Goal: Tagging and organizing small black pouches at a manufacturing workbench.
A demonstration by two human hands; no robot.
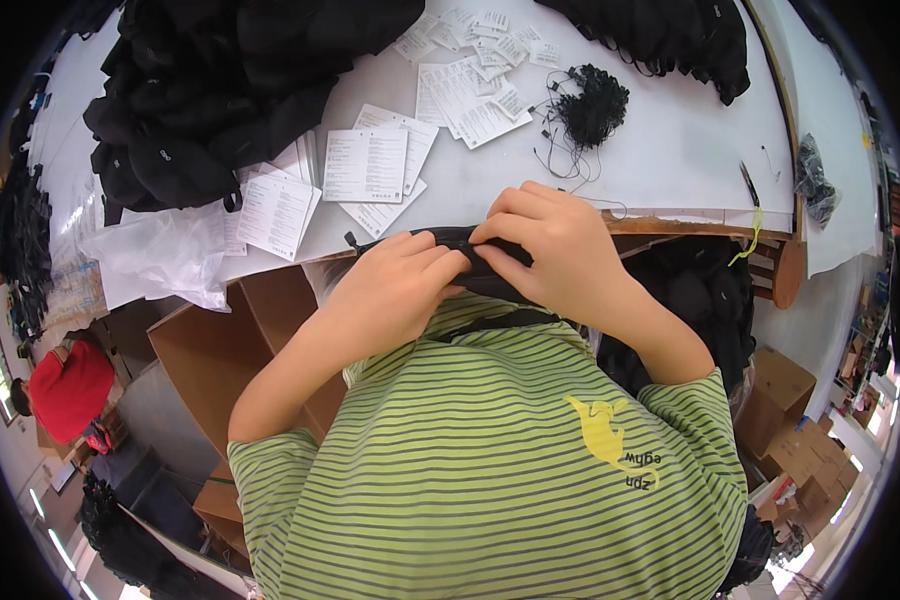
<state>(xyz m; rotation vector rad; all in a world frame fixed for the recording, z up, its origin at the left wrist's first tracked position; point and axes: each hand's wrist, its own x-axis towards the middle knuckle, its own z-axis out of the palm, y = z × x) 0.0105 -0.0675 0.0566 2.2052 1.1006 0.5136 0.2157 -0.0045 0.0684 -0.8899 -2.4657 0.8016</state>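
A black fabric piece (454,236), perhaps a small bag, is held at the table's near edge, close to my body. My left hand (395,285) grips its left part, thumb and fingers pressed together. Higher on its right side, my right hand (555,240) pinches the edge between thumb and fingertips. A small black tab (351,240) sticks out past my left hand. Much of the fabric piece is hidden behind my hands.
White printed cards (365,165) and small white labels (490,45) lie on the white table (680,150). Around them are black bags (210,90), tangled black cords (592,105) and a clear plastic bag (165,250). Snips (749,184) with a yellow cord lie right. A person in red (70,390) is at left.
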